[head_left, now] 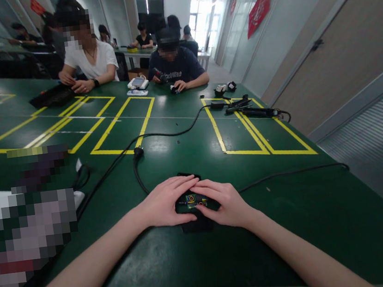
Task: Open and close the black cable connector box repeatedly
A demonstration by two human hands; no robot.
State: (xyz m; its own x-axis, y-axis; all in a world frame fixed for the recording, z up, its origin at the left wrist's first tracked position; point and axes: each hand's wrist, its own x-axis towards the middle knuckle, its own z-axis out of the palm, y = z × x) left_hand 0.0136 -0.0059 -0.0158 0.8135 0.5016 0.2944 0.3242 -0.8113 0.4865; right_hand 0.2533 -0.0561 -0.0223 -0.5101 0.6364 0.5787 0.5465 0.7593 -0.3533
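Note:
A small green circuit board (191, 199) with a coil and other parts on it sits between my hands, over a black case (197, 224). My left hand (165, 202) curls round the left side of the case, its thumb along the near edge. From the right, my right hand (226, 200) grips the same case, its thumb tip by the board. The fingertips of both hands meet at the far side and hide part of the case. A black cord with a plug (138, 151) runs to behind my left hand; another cable (286, 174) leaves past my right hand.
Yellow tape rectangles (126, 150) mark the green table. A long black cable (162, 133) crosses it towards black tools (250, 110) at the right. Blurred-out items (32, 237) lie at the left. Two people sit across the table, one by a black tray (51, 95).

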